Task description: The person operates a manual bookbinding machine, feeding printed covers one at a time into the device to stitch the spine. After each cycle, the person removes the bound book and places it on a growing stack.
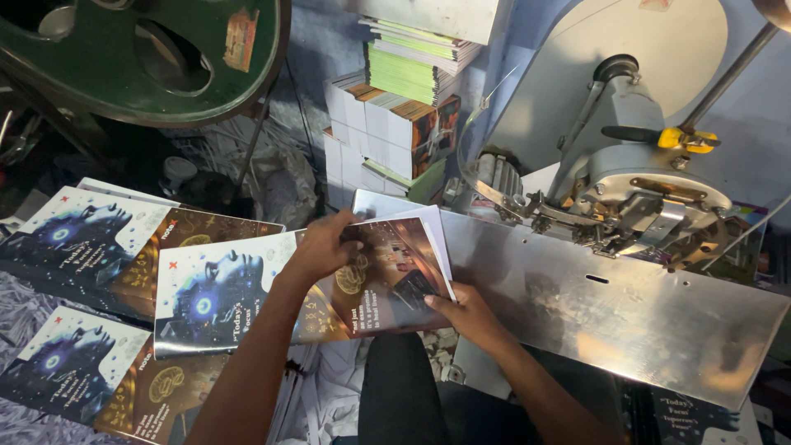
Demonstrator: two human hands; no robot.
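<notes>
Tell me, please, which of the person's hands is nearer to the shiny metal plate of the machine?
Right. The right hand grips the booklet's corner right at the metal plate's edge; the left hand rests on the open booklet, farther from it.

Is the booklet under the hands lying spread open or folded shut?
Spread open: the booklet lies cover-side up, both cover panels visible side by side. The left hand presses its middle, the right hand grips its lower right corner.
</notes>
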